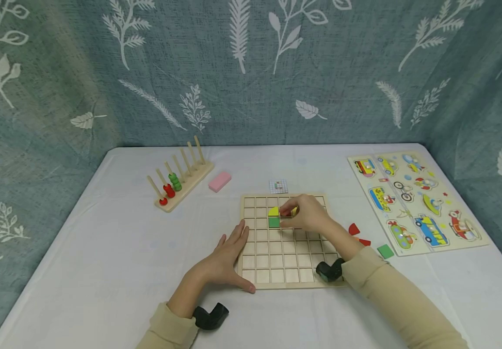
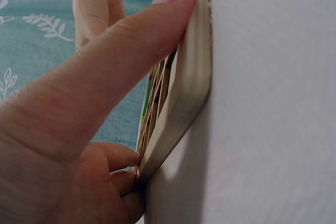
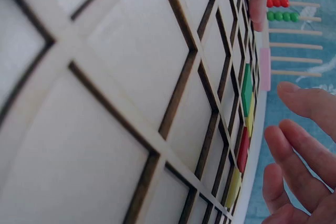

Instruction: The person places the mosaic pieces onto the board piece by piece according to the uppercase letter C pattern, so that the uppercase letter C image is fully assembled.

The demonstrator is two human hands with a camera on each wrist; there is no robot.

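A wooden grid board (image 1: pixel 283 261) lies on the table. My left hand (image 1: pixel 226 259) rests spread along its left side. In the left wrist view the thumb (image 2: pixel 157 11) presses the board's edge, and the other fingertips touch it further along. Over the upper part of the grid is my right hand (image 1: pixel 306 213), thumb and fingers apart with nothing between them in the right wrist view. Beside those fingers a green square tile (image 1: pixel 274 222), a yellow piece (image 1: pixel 273 212), a red piece (image 3: pixel 242 150) and another yellow piece (image 3: pixel 233 188) lie in the cells.
Behind the board is a small patterned card (image 1: pixel 278 186). Red pieces (image 1: pixel 353 229) and a green tile (image 1: pixel 385 251) lie right of it. A picture puzzle board (image 1: pixel 416 203) is at the right. A peg stand (image 1: pixel 185 186) with beads and a pink block (image 1: pixel 220 182) stand back left.
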